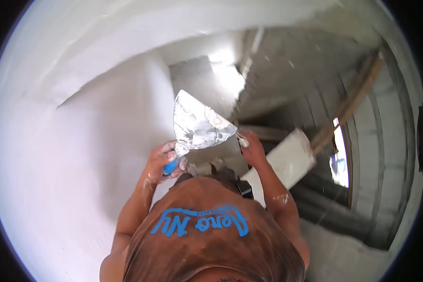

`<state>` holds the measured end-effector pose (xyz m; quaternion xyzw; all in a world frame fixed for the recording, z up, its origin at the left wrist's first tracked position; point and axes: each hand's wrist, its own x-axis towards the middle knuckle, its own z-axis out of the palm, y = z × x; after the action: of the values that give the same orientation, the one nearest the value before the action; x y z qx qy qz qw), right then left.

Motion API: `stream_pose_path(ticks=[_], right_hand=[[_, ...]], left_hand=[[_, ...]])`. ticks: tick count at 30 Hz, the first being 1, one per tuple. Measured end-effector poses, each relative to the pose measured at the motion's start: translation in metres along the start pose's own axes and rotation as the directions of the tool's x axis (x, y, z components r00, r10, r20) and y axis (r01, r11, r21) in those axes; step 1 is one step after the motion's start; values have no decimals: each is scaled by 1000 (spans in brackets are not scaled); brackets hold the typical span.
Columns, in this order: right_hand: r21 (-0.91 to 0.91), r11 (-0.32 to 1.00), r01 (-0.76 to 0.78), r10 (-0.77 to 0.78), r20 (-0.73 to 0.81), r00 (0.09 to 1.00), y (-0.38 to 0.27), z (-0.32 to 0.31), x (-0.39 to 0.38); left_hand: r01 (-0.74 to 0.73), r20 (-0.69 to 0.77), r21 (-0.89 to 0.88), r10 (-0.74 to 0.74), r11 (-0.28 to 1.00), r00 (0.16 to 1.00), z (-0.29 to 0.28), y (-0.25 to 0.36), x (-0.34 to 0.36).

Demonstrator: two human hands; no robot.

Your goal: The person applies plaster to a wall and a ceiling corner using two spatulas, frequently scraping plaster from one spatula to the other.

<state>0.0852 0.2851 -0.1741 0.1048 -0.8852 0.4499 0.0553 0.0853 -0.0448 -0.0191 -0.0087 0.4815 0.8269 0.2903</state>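
Note:
My left hand [159, 162] is closed around the blue handle of a wide putty knife [192, 124]. Its broad metal blade fans out ahead of the hand, smeared with white filler, and a thicker lump of filler [216, 118] sits toward the blade's right side. My right hand [254, 149] is closed by the blade's right corner. A whitish bit [242, 140] shows at its fingers; what they grip is mostly hidden. White smears mark both forearms.
A smooth white wall [113, 136] runs along my left. To the right lie a pale board [284, 162] and a slanting wooden beam [350, 105]. A grey floor [192, 77] stretches ahead, with a bright patch of light. Beyond the beam is a bright opening [339, 164].

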Motion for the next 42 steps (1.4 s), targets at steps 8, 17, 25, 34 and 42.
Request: stream_pose_path(ticks=[8,17,25,34,42], right_hand=[[86,961,-264,260,57,964,117,36,-6],[38,952,-304,289,216,933,125,42,0],[47,894,-446,442,79,894,168,9,-22],[214,922,-323,311,90,946,140,40,12],[848,-143,-511,290,529,797,-9,53,79]], left_hand=[[-305,-269,884,918,355,290,75,-1,1],[265,137,958,988,-114,-69,16,87,51],[331,35,943,999,-23,-31,1,90,65],[196,-32,981,986,-1,164,-40,-15,38],[-525,-452,453,694,720,561,-5,-68,-15]])
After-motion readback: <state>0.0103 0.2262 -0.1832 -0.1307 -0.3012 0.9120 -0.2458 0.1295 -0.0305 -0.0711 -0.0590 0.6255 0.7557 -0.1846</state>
